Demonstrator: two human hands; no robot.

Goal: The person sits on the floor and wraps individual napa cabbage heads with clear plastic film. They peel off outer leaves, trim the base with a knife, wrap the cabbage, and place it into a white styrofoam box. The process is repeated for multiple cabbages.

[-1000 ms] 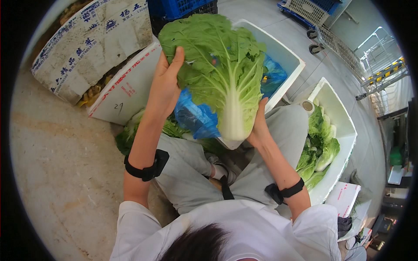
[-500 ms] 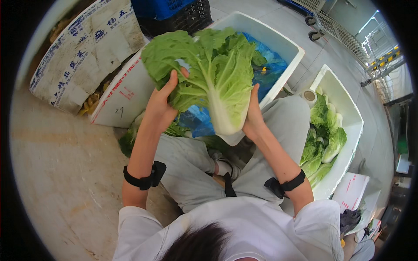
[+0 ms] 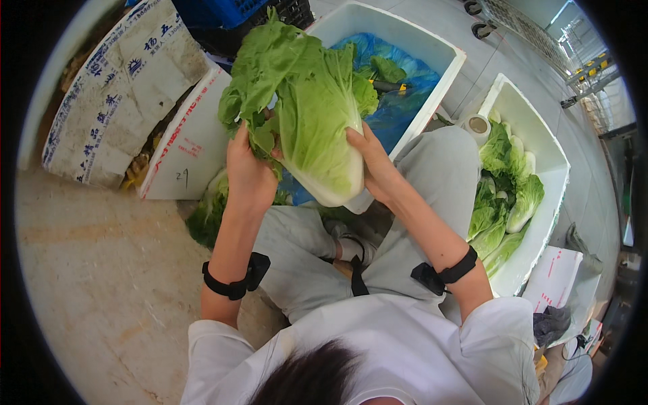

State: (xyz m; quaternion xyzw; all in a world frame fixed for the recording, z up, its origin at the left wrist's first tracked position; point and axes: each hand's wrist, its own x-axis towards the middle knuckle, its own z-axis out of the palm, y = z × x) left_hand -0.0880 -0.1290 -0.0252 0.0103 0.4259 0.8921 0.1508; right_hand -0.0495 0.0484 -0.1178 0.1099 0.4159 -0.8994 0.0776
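A leafy napa cabbage (image 3: 314,128) hangs tilted between my two hands, its pale base toward me and its green leaves pointing away. My left hand (image 3: 250,162) grips the leaves along its left side, with the fingers partly hidden. At the right of the base, my right hand (image 3: 371,158) holds it with the thumb on top. Beneath the cabbage is a white foam box (image 3: 442,81) lined with a blue plastic bag (image 3: 405,111). Inside that box lie a yellow-and-black tool (image 3: 388,87) and some loose leaves.
On the right, another white foam box (image 3: 553,182) holds several cabbages (image 3: 516,202); a tape roll (image 3: 476,127) sits at its corner. Leafy greens (image 3: 209,216) lie on the floor by my left forearm. Cartons (image 3: 115,101) stand at the left, with dark crates (image 3: 236,23) behind. A wheeled cart (image 3: 520,34) is far right.
The cabbage has turned and shifted slightly left, showing its outer side more. My right thumb has come over its base, and more of the blue-lined box's inside shows.
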